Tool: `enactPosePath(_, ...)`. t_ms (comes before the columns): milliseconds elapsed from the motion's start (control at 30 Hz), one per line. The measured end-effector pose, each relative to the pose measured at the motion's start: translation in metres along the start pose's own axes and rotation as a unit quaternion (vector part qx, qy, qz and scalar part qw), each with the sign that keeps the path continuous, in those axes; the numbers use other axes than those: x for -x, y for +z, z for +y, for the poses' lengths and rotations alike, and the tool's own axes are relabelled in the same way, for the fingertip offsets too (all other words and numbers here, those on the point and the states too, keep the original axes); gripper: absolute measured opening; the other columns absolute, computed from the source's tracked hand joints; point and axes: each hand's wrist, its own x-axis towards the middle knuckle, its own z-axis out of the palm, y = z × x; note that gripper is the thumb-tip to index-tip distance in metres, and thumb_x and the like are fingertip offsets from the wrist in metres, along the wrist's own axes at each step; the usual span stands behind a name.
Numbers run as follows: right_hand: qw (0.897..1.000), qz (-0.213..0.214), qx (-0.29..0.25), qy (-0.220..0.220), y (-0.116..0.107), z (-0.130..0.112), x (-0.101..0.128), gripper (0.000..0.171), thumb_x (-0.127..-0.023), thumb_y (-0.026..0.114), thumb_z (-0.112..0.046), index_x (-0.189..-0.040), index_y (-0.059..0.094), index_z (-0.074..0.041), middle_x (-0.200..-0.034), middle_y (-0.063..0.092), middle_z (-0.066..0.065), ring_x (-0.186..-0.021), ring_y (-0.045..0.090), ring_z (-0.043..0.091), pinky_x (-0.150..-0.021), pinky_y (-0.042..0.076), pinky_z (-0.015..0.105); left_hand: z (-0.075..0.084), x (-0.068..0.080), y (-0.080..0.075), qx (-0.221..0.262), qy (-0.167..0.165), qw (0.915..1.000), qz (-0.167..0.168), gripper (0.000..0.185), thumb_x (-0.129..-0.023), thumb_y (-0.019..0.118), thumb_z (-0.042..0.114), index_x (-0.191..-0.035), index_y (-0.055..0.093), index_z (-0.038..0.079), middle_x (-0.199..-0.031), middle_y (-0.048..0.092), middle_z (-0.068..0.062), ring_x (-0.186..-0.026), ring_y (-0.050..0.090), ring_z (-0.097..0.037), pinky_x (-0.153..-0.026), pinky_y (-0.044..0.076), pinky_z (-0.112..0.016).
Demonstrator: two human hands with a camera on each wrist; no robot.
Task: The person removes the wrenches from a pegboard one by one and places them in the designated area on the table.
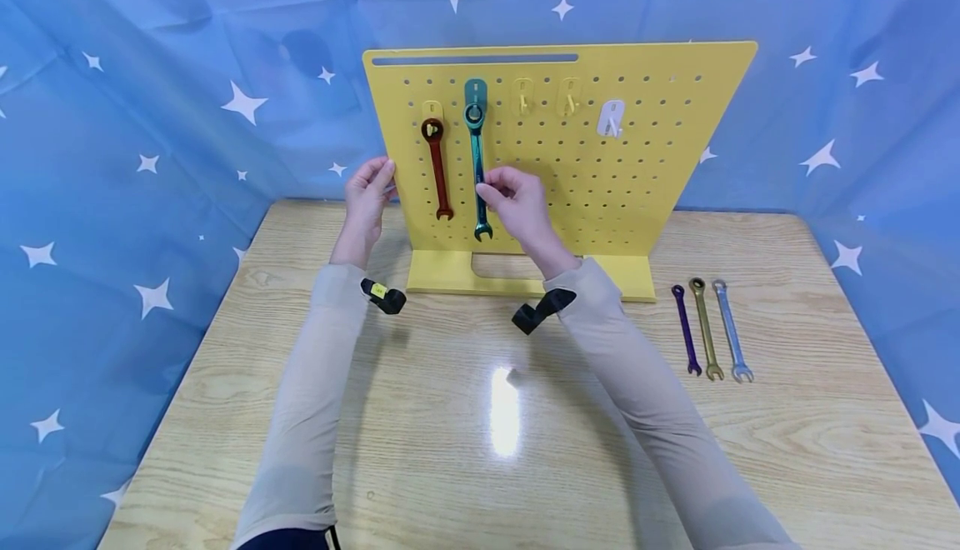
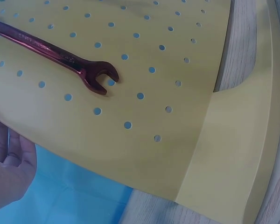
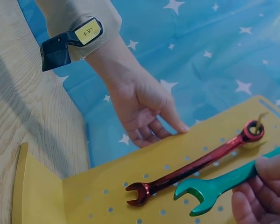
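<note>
- Evidently our left hand steadies the upright yellow perforated metal pegboard at its left edge, thumb against the front and fingers reaching behind, so the board does not shift.
- Our right hand pinches the shaft of the long teal metal wrench, which hangs by its ring end from a hook near the board's top, open jaw downward.
- Just left of it, the shorter red metal wrench hangs from its own hook, untouched.
- Three more slim wrenches, purple, gold and silver-blue, lie side by side on the pale wooden table to the right.
- Hidden from us: the left fingers behind the board, and the exact seating of the teal ring on its hook. The right wrist view cuts off most of the right hand.
</note>
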Motion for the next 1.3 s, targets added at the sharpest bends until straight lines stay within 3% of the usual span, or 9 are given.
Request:
enactPosePath(267,1.0,-0.003,-0.007,-0.011,-0.001,-0.001,0.003,0.012,-0.088,0.063,-0.001,-0.093,0.064,0.009,-0.074,0.057,0.002,-0.066,0.052,0.011,-0.062,0.048,0.019,0.001,0.0,0.0,0.002,0.0,1.0,-0.001,0.011,-0.09,0.063,0.008,-0.081,0.066,0.013,-0.076,0.066,0.0,-0.068,0.062,-0.011,-0.066,0.05,-0.025)
enactPosePath(500,1.0,-0.009,-0.006,-0.001,-0.002,-0.004,0.005,0.012,-0.089,0.063,-0.003,-0.094,0.064,0.008,-0.075,0.057,0.003,-0.075,0.055,0.031,-0.066,0.052,0.027,0.001,0.001,0.0,-0.005,0.003,1.0,-0.004,0.012,-0.09,0.063,0.008,-0.08,0.066,0.014,-0.076,0.065,0.001,-0.068,0.061,-0.011,-0.066,0.049,-0.025)
enactPosePath(667,1.0,-0.012,-0.013,-0.002,-0.002,-0.008,0.007,0.012,-0.089,0.063,-0.003,-0.093,0.064,0.008,-0.075,0.058,0.003,-0.072,0.056,0.026,-0.068,0.053,0.033,0.002,0.001,0.0,-0.006,0.002,1.0,-0.004,0.011,-0.09,0.063,0.009,-0.081,0.066,0.014,-0.077,0.065,0.001,-0.069,0.062,-0.011,-0.067,0.049,-0.025)
enactPosePath(933,0.999,-0.018,-0.022,-0.015,-0.002,-0.017,0.012,0.01,-0.088,0.063,-0.001,-0.09,0.064,0.009,-0.071,0.059,0.004,-0.067,0.055,0.028,-0.063,0.05,0.028,0.002,0.0,0.001,-0.005,0.004,1.0,-0.003,0.011,-0.09,0.063,0.008,-0.081,0.066,0.013,-0.077,0.065,0.0,-0.068,0.061,-0.011,-0.066,0.049,-0.025)
enactPosePath(1100,0.999,-0.021,-0.031,-0.005,-0.002,-0.02,0.015,0.01,-0.089,0.062,0.0,-0.091,0.063,0.01,-0.071,0.059,0.003,-0.063,0.055,0.017,-0.063,0.05,0.024,0.002,0.0,0.0,-0.003,0.0,1.0,-0.005,0.011,-0.09,0.063,0.008,-0.081,0.066,0.014,-0.077,0.065,0.001,-0.069,0.061,-0.011,-0.066,0.049,-0.025)
enactPosePath(1300,0.999,-0.023,-0.035,0.003,-0.003,-0.023,0.018,0.01,-0.089,0.062,-0.001,-0.092,0.063,0.009,-0.072,0.059,0.002,-0.068,0.056,0.027,-0.068,0.052,0.035,0.002,0.002,-0.001,-0.002,-0.005,1.0,-0.006,0.01,-0.09,0.063,0.009,-0.081,0.066,0.014,-0.077,0.065,0.001,-0.069,0.061,-0.011,-0.067,0.049,-0.025)
